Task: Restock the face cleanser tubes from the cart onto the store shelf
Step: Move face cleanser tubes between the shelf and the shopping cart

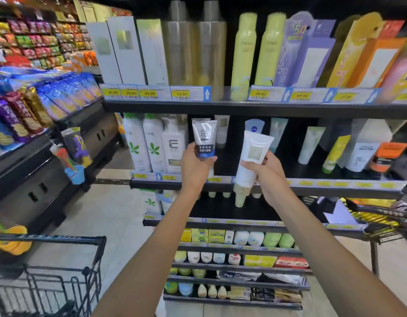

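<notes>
While each hand [195, 163] [266, 170] grips a tube [203, 139] [252, 154], stand both upright in the dark shelf [289, 187] gap just ahead.

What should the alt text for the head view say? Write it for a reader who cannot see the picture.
A person faces a store shelf, the left hand holding up a grey MEN cleanser tube and the right hand gripping a white tube, cap down. A black wire cart stands at lower left.
</notes>
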`<state>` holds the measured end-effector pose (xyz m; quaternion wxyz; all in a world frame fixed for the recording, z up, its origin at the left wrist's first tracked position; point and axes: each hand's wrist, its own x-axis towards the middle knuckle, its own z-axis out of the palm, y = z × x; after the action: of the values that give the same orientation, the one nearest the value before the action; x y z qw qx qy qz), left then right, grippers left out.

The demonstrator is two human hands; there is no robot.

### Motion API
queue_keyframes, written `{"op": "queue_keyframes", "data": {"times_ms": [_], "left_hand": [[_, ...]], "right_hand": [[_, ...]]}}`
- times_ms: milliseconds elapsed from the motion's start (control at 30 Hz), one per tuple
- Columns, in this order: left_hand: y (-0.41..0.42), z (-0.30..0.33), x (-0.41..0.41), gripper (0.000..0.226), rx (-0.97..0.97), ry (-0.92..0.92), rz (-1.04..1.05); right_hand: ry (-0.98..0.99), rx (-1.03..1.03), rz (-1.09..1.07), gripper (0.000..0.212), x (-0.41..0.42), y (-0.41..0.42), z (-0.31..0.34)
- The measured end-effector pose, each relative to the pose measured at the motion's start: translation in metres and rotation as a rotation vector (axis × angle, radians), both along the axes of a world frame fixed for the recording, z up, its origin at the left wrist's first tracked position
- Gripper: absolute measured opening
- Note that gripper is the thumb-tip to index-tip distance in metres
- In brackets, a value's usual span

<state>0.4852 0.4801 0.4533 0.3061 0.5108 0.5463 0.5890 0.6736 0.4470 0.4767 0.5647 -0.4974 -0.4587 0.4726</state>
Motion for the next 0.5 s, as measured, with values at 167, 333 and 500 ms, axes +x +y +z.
{"op": "queue_keyframes", "data": {"times_ms": [167, 333, 500], "left_hand": [[0.033, -0.007, 0.007, 0.048, -0.003, 0.119, 0.114], [0.057, -0.027, 0.009, 0.044, -0.09, 0.279, 0.17], [0.075, -0.041, 0.008, 0.047, -0.144, 0.339, 0.188]], "right_hand": [[-0.009, 0.037, -0.001, 0.049, 0.004, 0.027, 0.004], [-0.048, 0.067, 0.001, 0.049, 0.008, 0.044, 0.004], [-0.112, 0.087, -0.003, 0.053, 0.003, 0.062, -0.004]]}}
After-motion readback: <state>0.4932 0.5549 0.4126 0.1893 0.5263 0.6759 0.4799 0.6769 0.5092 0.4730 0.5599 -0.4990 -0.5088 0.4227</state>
